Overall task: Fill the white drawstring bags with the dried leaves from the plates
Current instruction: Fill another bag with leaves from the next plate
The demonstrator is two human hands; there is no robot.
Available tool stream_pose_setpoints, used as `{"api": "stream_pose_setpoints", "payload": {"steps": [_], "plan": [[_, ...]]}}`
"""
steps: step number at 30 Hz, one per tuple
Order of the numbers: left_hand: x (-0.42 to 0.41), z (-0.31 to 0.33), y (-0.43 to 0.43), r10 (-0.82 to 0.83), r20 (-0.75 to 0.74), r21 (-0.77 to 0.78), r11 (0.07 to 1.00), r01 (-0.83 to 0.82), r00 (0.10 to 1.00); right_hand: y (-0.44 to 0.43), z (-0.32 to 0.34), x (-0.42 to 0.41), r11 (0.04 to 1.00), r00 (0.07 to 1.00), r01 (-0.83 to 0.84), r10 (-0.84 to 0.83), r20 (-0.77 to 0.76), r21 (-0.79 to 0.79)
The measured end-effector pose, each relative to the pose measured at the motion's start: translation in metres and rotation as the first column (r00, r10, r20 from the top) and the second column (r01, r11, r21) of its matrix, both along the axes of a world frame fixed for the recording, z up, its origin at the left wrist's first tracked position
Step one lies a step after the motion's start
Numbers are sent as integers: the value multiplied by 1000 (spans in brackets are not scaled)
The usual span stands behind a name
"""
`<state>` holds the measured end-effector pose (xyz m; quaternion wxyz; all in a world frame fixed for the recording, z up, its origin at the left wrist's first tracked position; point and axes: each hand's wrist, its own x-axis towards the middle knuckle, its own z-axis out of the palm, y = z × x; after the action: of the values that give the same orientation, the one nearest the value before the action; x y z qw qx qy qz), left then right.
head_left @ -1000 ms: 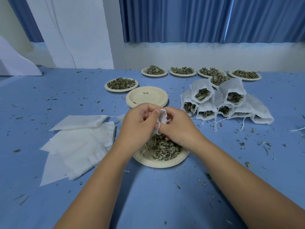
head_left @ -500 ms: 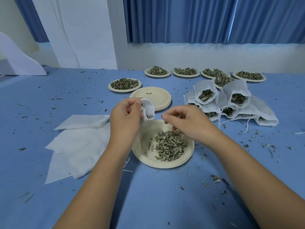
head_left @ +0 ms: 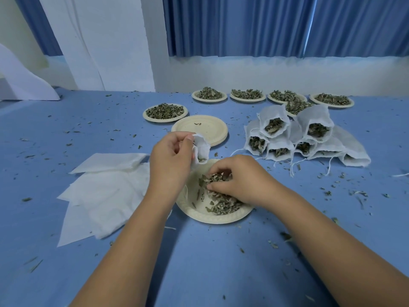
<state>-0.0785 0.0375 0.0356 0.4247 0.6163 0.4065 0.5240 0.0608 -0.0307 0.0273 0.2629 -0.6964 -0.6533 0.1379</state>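
Note:
My left hand (head_left: pixel 170 160) pinches the rim of a small white drawstring bag (head_left: pixel 202 148), holding its mouth open just above the near paper plate (head_left: pixel 212 218). On that plate lies a heap of dried leaves (head_left: pixel 223 202). My right hand (head_left: pixel 241 180) is down in the heap, fingers curled round a clump of leaves. A pile of flat empty bags (head_left: pixel 104 191) lies to the left. Several filled bags (head_left: pixel 294 136) are stacked to the right, mouths facing me.
A stack of empty plates (head_left: pixel 210 129) sits behind the held bag. Several plates of dried leaves (head_left: pixel 164 111) stand further back towards the wall. Leaf crumbs are scattered over the blue tablecloth (head_left: pixel 199 262). White sheets lean at the back left.
My hands have come apart. The left keeps the bag and has lifted it left. The right has dropped onto the plate and closed on leaves.

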Motion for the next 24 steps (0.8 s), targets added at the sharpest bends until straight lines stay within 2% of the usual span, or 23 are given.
{"api": "stream_pose_setpoints", "payload": {"steps": [3,8,13,19,21,22,24], "plan": [[-1,-1,1,0,-15,16,1000,0,1000,1,5,3,997,980,41,-26,-198,71],[-7,3,6,43,-7,46,998,-42,999,-4,18,10,992,854,63,4,-521,110],[-9,4,7,52,-31,43,998,-51,998,-5,23,13,986,685,129,-9,-729,109],[0,4,0,-122,9,-56,991,122,992,1,16,-5,987,481,108,54,-875,120],[1,3,1,-146,-26,-59,988,144,989,3,12,-10,980,484,151,43,-874,132],[1,3,1,-155,-35,-64,986,153,987,4,9,-11,973,517,179,34,-855,147],[3,2,0,-167,-12,-105,981,164,986,5,3,-10,951,682,235,-13,-731,202]]}}
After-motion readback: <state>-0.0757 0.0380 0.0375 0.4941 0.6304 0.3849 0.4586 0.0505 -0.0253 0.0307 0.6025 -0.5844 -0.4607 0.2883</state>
